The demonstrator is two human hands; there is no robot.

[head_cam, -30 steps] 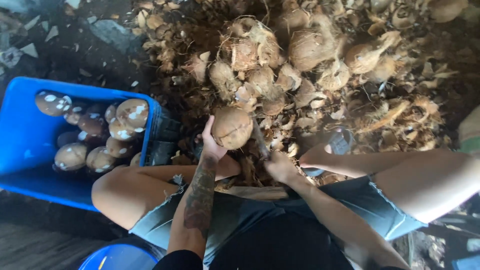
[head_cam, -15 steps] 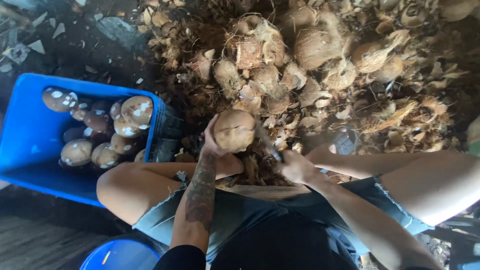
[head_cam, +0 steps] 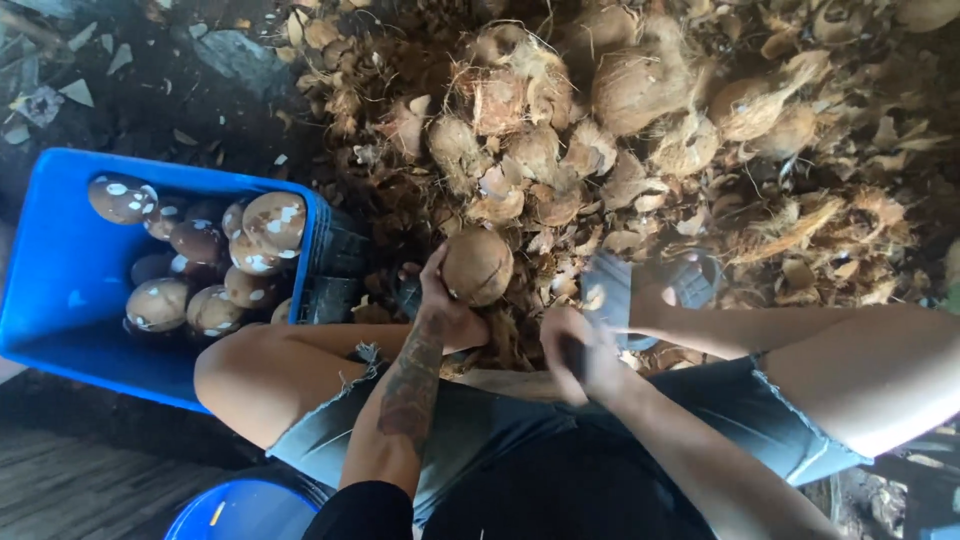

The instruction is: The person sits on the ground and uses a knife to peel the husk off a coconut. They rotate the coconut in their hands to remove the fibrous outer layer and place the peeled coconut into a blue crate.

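My left hand (head_cam: 447,312) grips a round brown coconut (head_cam: 478,265) from below and holds it up in front of my knees. My right hand (head_cam: 583,352) is closed on the dark handle of a chopping blade (head_cam: 608,290). The blade is motion-blurred and stands a little to the right of the coconut, apart from it. I am seated, with both bare thighs spread to either side of my hands.
A blue crate (head_cam: 55,265) at my left holds several peeled brown coconuts (head_cam: 255,228) with white patches. A big heap of husks and unpeeled coconuts (head_cam: 620,120) fills the ground ahead. A blue bucket rim (head_cam: 235,512) shows at the bottom left.
My right hand and the blade have drawn back to the right, away from the coconut. The left hand keeps the coconut in about the same place.
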